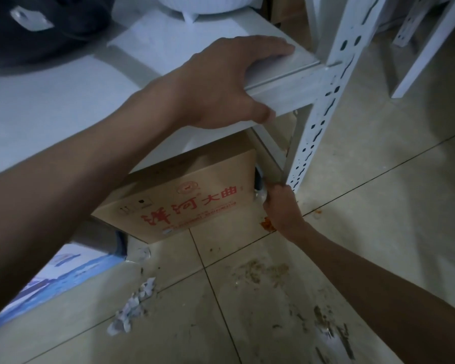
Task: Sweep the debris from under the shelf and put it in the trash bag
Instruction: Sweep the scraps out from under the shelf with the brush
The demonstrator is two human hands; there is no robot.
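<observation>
Left hand (229,82) is bracing flat, fingers released, on the shelf (286,85) | right hand (281,208) is reaching beside the cardboard box (184,198), fingers apparently closing on something unclear | debris (134,303) is lying on the floor (378,179) | next, likely: dragging remaining scraps out; no trash bag in view

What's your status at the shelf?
Left hand braced on shelf edge. Right hand reaching low beside cardboard box. Debris still on floor.

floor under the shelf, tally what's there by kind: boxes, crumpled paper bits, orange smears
cardboard box with red lettering: 1
blue and white box: 1
crumpled paper trail: 1
orange smear: 1
total: 4
</observation>
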